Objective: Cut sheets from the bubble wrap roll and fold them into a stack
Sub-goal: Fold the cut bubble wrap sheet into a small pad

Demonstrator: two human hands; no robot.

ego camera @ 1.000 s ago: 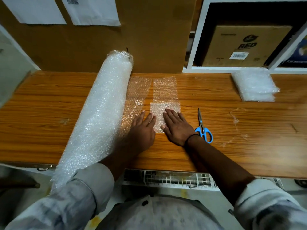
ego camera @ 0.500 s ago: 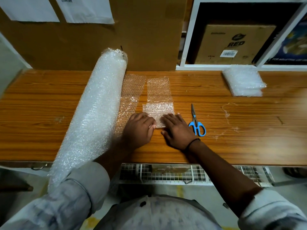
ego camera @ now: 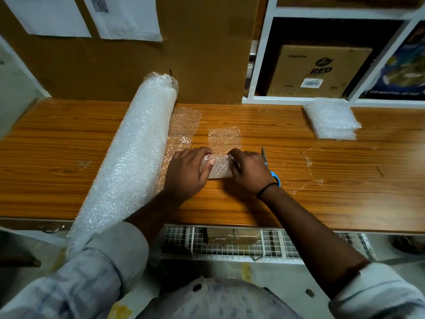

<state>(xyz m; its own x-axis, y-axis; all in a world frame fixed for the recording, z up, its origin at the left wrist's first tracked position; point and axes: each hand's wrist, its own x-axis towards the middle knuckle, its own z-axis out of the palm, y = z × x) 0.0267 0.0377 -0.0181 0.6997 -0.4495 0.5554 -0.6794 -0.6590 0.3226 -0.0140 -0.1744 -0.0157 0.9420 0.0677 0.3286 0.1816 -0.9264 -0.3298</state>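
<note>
Left hand (ego camera: 187, 171) and right hand (ego camera: 249, 170) both pinch the folded near end of a clear bubble wrap sheet (ego camera: 219, 165) on the wooden desk (ego camera: 299, 199), just beside the big white bubble wrap roll (ego camera: 128, 162); blue-handled scissors (ego camera: 271, 169) right of it, folded stack (ego camera: 332, 119) far right.

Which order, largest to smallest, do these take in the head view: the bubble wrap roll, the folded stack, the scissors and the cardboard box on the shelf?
1. bubble wrap roll
2. cardboard box
3. folded stack
4. scissors, partly hidden under the right hand
</note>
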